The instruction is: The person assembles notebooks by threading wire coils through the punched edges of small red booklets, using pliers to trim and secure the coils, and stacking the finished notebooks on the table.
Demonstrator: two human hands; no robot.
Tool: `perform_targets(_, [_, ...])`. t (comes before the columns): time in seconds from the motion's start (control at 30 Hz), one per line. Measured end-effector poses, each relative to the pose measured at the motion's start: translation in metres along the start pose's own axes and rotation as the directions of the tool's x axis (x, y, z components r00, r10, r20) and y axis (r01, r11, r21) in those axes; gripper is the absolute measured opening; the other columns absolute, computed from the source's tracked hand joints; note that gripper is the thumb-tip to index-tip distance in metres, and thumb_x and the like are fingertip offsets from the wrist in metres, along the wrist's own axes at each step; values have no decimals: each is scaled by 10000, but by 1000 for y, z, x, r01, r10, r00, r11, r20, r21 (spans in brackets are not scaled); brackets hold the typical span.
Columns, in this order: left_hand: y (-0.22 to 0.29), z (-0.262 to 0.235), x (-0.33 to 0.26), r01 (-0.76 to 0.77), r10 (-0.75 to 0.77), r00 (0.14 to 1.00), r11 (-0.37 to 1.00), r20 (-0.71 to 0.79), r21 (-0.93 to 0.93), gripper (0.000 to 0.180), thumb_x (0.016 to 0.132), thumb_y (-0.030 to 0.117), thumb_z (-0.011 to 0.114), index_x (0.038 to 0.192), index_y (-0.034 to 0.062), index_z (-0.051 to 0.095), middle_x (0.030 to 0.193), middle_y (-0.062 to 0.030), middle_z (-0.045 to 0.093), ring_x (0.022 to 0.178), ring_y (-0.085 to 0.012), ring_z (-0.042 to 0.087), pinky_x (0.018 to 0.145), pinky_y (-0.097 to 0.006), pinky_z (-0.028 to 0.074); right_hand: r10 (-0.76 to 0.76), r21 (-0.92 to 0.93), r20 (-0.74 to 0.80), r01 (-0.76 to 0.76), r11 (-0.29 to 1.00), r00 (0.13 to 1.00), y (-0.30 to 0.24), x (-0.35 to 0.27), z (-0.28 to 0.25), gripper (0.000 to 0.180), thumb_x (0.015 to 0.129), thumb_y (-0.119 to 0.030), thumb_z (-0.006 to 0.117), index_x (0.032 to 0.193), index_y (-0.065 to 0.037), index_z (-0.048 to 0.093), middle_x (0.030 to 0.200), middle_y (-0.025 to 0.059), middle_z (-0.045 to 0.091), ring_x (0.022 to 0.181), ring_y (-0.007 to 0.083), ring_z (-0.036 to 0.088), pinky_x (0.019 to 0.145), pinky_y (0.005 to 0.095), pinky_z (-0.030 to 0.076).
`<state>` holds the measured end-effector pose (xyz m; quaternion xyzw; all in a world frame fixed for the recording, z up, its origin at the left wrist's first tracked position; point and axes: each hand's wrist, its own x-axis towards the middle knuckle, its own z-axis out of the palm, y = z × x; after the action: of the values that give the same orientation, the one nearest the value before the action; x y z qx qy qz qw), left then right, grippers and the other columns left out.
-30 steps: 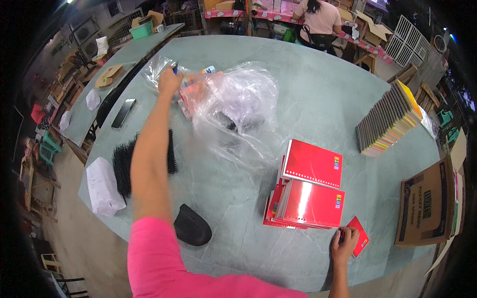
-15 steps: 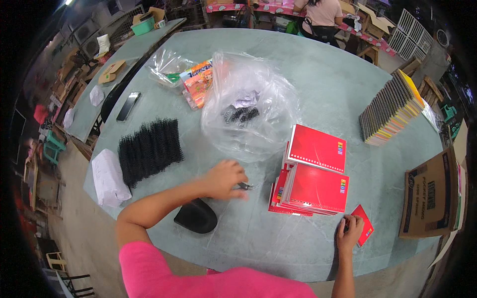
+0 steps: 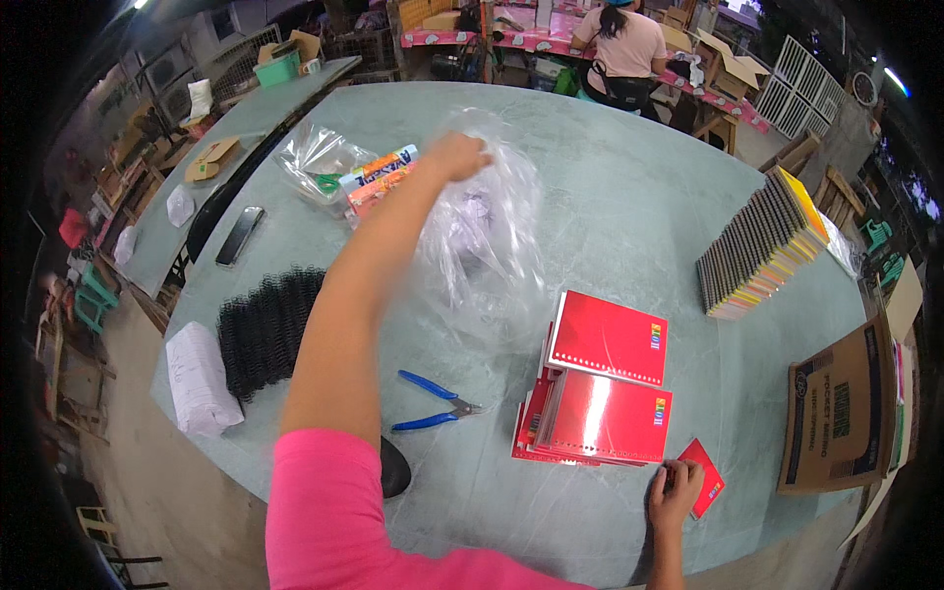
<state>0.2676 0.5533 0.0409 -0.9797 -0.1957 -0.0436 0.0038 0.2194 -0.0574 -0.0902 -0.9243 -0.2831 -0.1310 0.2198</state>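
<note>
Two hands out: left hand (image 3: 458, 157) at twelve o'clock, by the clear plastic bag (image 3: 487, 241); right hand (image 3: 675, 494) toward five, fingers half-curled beside the small red notebook (image 3: 706, 482). Left fingers' spread, either's grip? Can't tell. Blue-handled pliers (image 3: 454, 405) gape at six.

The grey-green table (image 3: 610, 187) carries a dark phone (image 3: 241, 236), black spiral coils (image 3: 265, 329), a white bundle (image 3: 202, 379), a black rounded object (image 3: 394, 470), blue-handled cutters (image 3: 460, 403), a clear plastic bag (image 3: 482, 246) near colourful packets (image 3: 379, 179), 2 adjoining stacks of red notebooks (image 3: 610, 418), a small red booklet (image 3: 704, 477) and stacked yellow-covered spiral books (image 3: 757, 246).
</note>
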Motion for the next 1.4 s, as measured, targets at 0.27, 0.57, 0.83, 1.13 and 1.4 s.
perform_targets(0.27, [-102,7,-43,630,-371,775,395,512,-668,434,903,388,468,1081,15,600,1023,-128,620,894,-225,610,728,-370,515,8,13,-16,-8,1000,1000,2,-2,2,148,746,-74,600,884,-27,576,906,168,520,864,333,503,761,420,401])
perform_targets(0.57, [-156,89,-162,202,-347,858,-448,378,-871,342,897,267,527,1143,31,555,999,-107,639,814,-255,629,706,-385,527,-23,61,-41,26,998,999,2,2,7,138,760,-83,595,882,-25,570,909,170,515,869,335,504,762,424,400])
perform_targets(0.83, [-137,47,-160,368,-545,669,834,-506,-412,175,734,89,555,871,44,655,779,-243,622,776,-363,624,709,-430,491,2,61,-5,-1,998,1000,2,1,7,148,765,-89,596,895,-22,570,906,172,511,875,337,501,768,425,396])
perform_targets(1.13, [-57,1,-60,21,-78,896,991,-437,-133,207,790,109,519,975,49,588,895,-204,623,861,-405,591,758,-447,457,0,53,-8,1,999,1000,1,2,3,147,755,-77,602,891,-26,579,887,159,518,863,326,501,757,416,398])
perform_targets(1.4, [40,42,-1,-170,88,977,867,-192,-468,327,829,89,530,1156,93,542,1036,-174,635,968,-355,602,831,-410,466,-30,43,-26,31,999,999,0,4,3,139,756,-85,604,883,-32,584,877,157,520,854,320,502,751,408,401])
